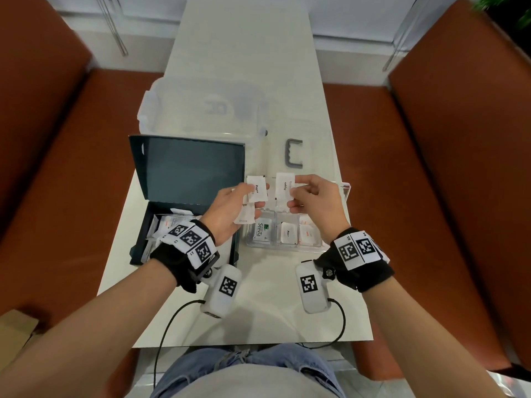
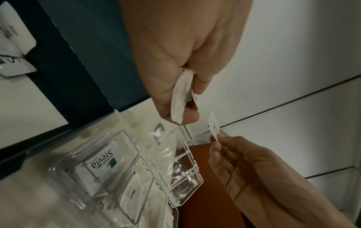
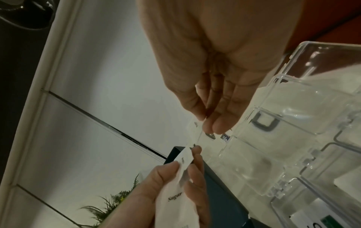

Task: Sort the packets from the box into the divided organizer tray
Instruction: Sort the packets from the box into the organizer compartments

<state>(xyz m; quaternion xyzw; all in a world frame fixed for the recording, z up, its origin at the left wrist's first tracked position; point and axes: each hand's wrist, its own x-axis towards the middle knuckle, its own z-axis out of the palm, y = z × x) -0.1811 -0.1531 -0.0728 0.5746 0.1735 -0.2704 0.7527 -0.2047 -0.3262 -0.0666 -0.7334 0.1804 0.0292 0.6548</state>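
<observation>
Above the clear divided organizer tray (image 1: 287,245), the left hand (image 1: 230,214) grips a small stack of white packets: a pepper packet (image 1: 257,188) on top, a sugar packet (image 1: 244,215) under it. The right hand (image 1: 316,202) pinches another white packet (image 1: 284,186) between thumb and fingers, just beside the left one. The open dark box (image 1: 184,196) to the left holds more packets; the tray's near compartments hold a Stevia packet (image 1: 263,231), a pepper one and another
</observation>
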